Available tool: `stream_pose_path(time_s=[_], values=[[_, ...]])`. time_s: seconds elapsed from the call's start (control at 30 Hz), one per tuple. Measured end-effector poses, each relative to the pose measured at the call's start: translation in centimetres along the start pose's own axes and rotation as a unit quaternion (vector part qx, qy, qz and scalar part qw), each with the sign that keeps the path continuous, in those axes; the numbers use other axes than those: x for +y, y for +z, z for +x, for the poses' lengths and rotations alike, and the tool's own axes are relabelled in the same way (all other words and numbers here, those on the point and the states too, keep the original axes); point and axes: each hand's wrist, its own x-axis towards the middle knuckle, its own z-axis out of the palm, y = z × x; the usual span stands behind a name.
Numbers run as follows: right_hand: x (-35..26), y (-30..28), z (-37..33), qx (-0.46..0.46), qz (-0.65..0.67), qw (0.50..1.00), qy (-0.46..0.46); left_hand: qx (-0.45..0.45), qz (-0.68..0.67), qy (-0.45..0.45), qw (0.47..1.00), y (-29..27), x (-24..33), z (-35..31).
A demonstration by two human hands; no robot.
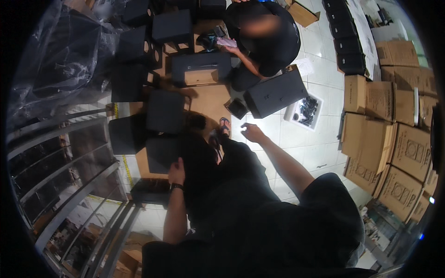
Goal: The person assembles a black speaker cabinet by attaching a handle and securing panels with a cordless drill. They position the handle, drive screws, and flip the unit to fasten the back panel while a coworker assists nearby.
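My left hand [176, 172] hangs beside my leg, its fingers loosely apart with nothing visible in them. Next to it lies a black speaker-like box [162, 153]; whether they touch is hard to tell. My right hand [253, 133] is held out ahead of me over the white floor, fingers bent but apart, holding nothing I can see. Beyond that hand stands a long black cabinet [276, 91], tilted, with a small dark square part [237, 108] beside it. Another black cabinet [201, 62] with a rectangular opening lies farther ahead.
A person [264, 39] in black sits ahead, holding a pinkish item [226, 42]. Several black boxes [172, 27] stand at the left on cardboard [211, 99]. A white tray [289, 115] holds dark small parts. Cartons [408, 148] are stacked right; a metal rack [69, 197] stands left.
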Motion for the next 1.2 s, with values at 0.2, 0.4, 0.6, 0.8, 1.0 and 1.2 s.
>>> stream_pose_path(time_s=[0.2, 0.4, 0.6, 0.8, 1.0, 1.2], values=[[-7.5, -3.4, 9.9, -0.090, 0.030, 0.995, -0.041, 0.010, -0.103, -0.041, 0.994, 0.7, 2.6, 5.5], [-13.1, -6.1, 19.1, -0.124, 0.105, 0.987, -0.006, 0.012, -0.184, -0.017, 0.983, -0.8, 5.7, 14.4], [-14.6, -4.5, 33.0, -0.092, 0.169, 0.981, 0.038, 0.090, -0.187, 0.003, 0.978, -2.1, 7.2, 29.3], [-13.0, -0.3, 53.3, 0.070, 0.039, 0.997, -0.014, 0.186, -0.188, 0.015, 0.964, -2.2, 10.7, 40.4], [-8.4, 5.6, 76.0, 0.087, -0.115, 0.987, 0.069, 0.292, 0.042, 0.083, 0.952, 2.1, 12.4, 45.9], [4.2, 11.2, 91.4, -0.028, -0.440, 0.889, -0.120, 0.358, 0.004, 0.118, 0.926, 5.4, 10.8, 47.4]])
